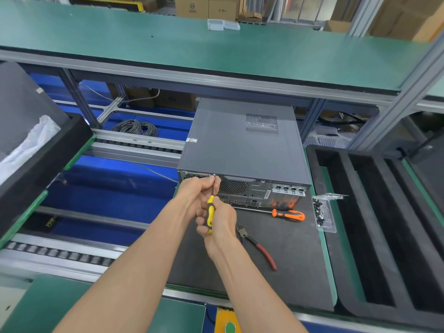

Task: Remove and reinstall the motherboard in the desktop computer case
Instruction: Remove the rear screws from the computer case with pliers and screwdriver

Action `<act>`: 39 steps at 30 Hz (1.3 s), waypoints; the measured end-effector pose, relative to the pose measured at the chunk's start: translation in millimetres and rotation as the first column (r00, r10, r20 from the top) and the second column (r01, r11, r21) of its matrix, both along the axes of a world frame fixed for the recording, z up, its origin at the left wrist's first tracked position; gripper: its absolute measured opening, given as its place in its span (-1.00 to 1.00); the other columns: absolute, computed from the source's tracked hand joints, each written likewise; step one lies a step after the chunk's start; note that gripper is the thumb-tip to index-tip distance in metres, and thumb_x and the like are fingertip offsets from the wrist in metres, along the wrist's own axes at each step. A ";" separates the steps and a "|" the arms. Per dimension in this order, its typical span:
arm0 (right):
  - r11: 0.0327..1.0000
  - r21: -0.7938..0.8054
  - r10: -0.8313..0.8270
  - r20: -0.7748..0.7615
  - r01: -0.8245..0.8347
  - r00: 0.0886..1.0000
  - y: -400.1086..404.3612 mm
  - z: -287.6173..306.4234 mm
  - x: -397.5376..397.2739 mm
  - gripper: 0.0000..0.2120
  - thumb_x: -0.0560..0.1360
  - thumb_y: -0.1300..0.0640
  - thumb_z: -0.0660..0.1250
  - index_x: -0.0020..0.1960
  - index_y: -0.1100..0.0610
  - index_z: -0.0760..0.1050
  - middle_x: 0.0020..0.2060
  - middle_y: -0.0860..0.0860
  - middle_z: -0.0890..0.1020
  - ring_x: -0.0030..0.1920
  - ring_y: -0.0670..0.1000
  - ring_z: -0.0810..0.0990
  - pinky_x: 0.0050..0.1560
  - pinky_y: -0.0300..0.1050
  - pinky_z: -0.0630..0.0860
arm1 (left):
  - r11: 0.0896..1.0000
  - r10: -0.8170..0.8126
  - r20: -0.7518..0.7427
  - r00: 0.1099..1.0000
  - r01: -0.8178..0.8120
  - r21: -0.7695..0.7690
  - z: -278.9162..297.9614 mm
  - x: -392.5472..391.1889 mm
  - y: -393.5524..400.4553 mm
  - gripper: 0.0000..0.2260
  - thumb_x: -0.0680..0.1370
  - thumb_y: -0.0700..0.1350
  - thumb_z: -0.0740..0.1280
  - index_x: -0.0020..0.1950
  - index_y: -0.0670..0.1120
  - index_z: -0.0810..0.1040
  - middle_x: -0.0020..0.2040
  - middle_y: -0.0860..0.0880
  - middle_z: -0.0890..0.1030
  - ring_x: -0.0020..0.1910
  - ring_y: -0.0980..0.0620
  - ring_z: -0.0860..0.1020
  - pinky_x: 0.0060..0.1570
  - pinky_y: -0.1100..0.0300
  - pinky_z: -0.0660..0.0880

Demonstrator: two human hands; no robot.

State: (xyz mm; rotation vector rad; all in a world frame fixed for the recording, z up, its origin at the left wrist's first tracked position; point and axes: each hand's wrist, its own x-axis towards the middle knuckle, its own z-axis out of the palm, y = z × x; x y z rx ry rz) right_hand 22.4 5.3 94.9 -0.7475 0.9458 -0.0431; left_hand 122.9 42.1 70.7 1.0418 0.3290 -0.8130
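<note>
Case (242,143) lies flat on a dark mat (288,260) on the desk, lid on, rear panel toward the person. Vent grid shows on the lid, far right part. The motherboard is not visible; the case is closed over it.

Right hand (219,221) grips the yellow-black screwdriver (210,213) by its handle, fingers curled round it. Shaft runs up and away to the top edge of the rear panel, left of the round fan grille. Left hand (200,188) pinches the shaft near its tip, fingers bunched close against the panel. The tip itself is hidden by those fingers; cannot tell whether it sits in a screw.

On the mat, just before the rear panel: an orange screwdriver (288,215), lying sideways, handle to the right. Nearer the person, red-handled cutters (258,247), jaws pointing away, just beside the right wrist. Right of the case, at the mat edge: a clear tray (324,213) holding small dark screws.

Far right: black foam insert (348,212) with long slots. Left: roller conveyor (60,254) with blue panels, and a coil of grey cable (135,127) behind it. Green shelf (216,49) runs overhead across the view, cardboard boxes beyond it.
</note>
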 end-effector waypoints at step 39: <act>0.990 -0.137 0.023 -0.025 -0.026 0.999 2.9 -10.9 -3.1 -0.67 0.56 -0.06 0.37 -0.05 0.23 0.53 -0.46 0.10 0.54 -0.56 -0.03 0.37 -0.60 -0.28 0.19 | 0.993 0.110 -0.049 0.993 -0.112 -0.030 18.4 -11.0 -2.8 -0.90 0.60 -0.32 0.31 0.08 -0.33 0.55 -0.20 -0.20 0.69 -0.30 -0.02 0.69 -0.32 0.21 0.62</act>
